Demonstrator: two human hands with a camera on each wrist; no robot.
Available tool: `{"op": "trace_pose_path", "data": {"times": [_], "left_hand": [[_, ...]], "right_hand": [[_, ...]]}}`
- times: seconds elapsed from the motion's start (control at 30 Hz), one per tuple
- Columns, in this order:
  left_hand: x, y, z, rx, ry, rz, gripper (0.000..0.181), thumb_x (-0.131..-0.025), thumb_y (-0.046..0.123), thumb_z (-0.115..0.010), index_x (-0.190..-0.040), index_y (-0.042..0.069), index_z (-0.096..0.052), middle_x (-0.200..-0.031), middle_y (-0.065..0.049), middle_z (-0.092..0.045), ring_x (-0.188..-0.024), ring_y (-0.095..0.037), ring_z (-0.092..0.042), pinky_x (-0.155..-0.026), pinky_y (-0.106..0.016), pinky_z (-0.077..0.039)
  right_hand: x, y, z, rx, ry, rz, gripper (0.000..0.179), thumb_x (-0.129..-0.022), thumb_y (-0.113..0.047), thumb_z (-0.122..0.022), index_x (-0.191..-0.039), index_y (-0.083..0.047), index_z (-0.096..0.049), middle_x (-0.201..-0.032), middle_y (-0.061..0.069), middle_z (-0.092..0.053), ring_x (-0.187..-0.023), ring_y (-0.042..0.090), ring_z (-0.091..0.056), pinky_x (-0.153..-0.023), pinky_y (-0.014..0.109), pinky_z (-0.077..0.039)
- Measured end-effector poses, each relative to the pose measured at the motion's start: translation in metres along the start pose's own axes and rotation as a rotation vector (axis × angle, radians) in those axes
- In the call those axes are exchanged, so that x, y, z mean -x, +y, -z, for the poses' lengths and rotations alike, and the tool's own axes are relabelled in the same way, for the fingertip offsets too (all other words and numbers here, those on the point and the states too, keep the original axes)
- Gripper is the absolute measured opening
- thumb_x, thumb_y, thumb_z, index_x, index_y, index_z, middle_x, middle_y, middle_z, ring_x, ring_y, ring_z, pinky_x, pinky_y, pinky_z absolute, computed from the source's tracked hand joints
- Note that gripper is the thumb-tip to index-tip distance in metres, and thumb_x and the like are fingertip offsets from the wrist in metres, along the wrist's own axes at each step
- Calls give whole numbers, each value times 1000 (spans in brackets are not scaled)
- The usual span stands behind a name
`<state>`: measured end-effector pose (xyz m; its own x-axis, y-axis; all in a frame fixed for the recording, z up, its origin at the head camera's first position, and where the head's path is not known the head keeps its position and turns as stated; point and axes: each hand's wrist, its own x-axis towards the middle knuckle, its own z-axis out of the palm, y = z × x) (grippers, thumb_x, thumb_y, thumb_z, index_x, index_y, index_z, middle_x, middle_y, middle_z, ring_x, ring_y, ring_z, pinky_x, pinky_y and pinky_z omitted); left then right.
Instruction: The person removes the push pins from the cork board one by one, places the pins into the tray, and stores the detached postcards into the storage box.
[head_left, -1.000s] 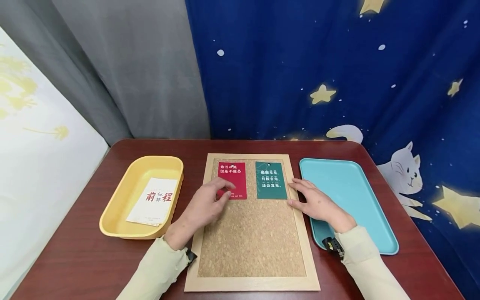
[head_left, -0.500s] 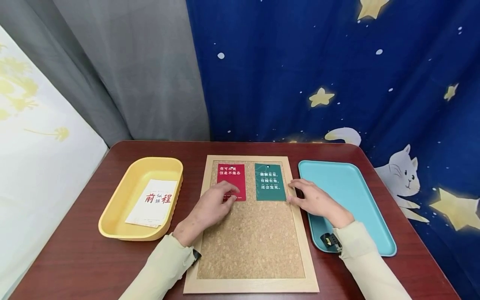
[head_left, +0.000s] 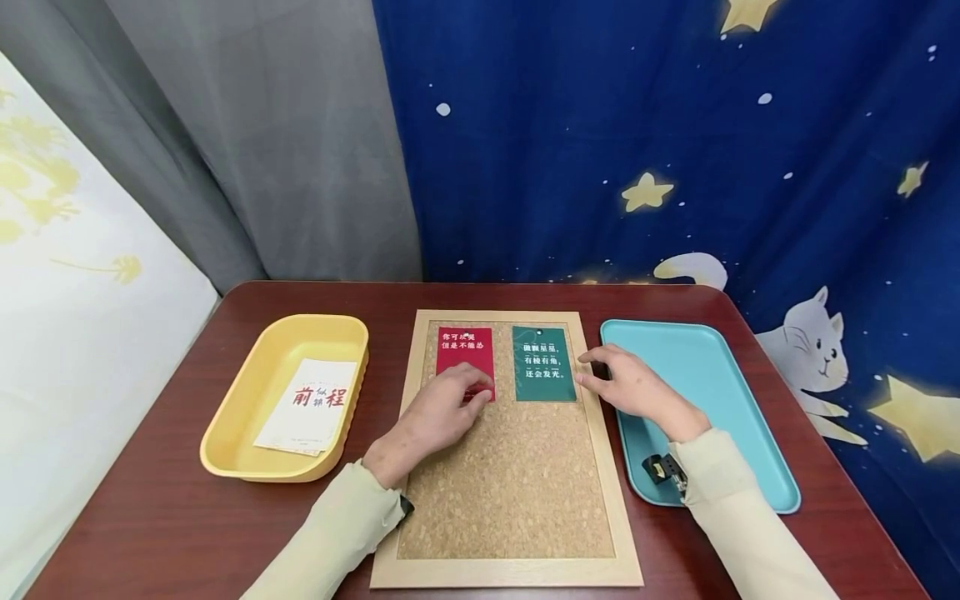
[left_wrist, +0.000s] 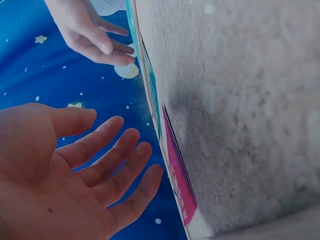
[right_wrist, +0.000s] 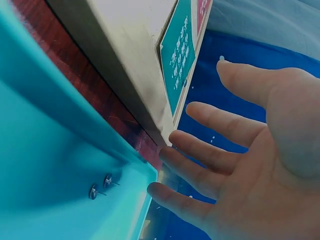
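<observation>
Cork fills the framed board (head_left: pixel 517 483) in the head view; a red card (head_left: pixel 465 354) and a green card (head_left: pixel 544 375) appear pinned near its top. Since a second ago, the left hand (head_left: pixel 441 408) has slid rightward over the red card, seemingly leaving both in place. In the left wrist view its fingers are loose, grasping nothing. In the right wrist view, the right hand's (right_wrist: pixel 270 165) fingers spread empty; two pins (right_wrist: pixel 93 192) lie in the blue tray (right_wrist: pixel 45 150).

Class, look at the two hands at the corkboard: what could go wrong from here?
First, the loose pins in the blue tray lie with bare points, so the right hand could get pricked if it reaches in carelessly. Second, the red card shows just one top pin, so the left hand, over its lower part, might knock it askew.
</observation>
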<state>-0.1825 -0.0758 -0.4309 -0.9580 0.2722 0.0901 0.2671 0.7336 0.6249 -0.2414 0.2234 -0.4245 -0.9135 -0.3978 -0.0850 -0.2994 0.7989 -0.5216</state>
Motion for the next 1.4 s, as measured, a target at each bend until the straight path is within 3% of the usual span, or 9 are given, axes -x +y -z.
{"op": "trace_pose_path", "data": {"times": [0.23, 0.6, 0.87, 1.07, 1.4], "left_hand": [[-9, 5, -3, -44, -12, -3, 18, -99, 21, -71, -114, 12, -75, -113, -2, -71, -100, -17, -64, -96, -39, -58], [-20, 12, -10, -86, -65, -49, 21, -101, 20, -68, -119, 10, -74, -116, -5, -70, -99, -18, -61, -94, -38, -58], [-26, 14, -17, -79, -102, -71, 25, -101, 20, -67, -122, 8, -73, -126, -5, -69, -107, -20, -60, -96, -37, -57], [-28, 10, -24, -122, -95, -59, 29, -100, 22, -70, -125, 9, -72, -139, -8, -64, -129, -25, -54, -108, -51, -52], [-37, 18, -30, -194, -120, -78, 35, -100, 26, -69, -132, 13, -70, -141, -6, -63, -130, -23, -55, -109, -49, -52]], "right_hand": [[-9, 3, 1, -59, 46, 23, 34, -105, -24, -62, -129, -1, -67, -122, 18, -69, -112, 34, -66, -94, 52, -54], [-27, 6, -2, -120, 126, -6, 28, -106, -26, -60, -122, -7, -73, -111, 11, -76, -99, 25, -71, -79, 37, -55], [-37, 6, -6, -190, 150, -24, 28, -107, -27, -60, -121, -8, -74, -106, 11, -78, -95, 23, -70, -75, 33, -52], [-44, 3, -17, -203, 118, -18, 26, -106, -25, -62, -120, -7, -74, -109, 13, -77, -94, 22, -71, -74, 32, -53], [-53, 6, -19, -197, 129, 7, 21, -105, -22, -64, -116, -8, -74, -110, 12, -74, -95, 23, -69, -76, 33, -54]]}}
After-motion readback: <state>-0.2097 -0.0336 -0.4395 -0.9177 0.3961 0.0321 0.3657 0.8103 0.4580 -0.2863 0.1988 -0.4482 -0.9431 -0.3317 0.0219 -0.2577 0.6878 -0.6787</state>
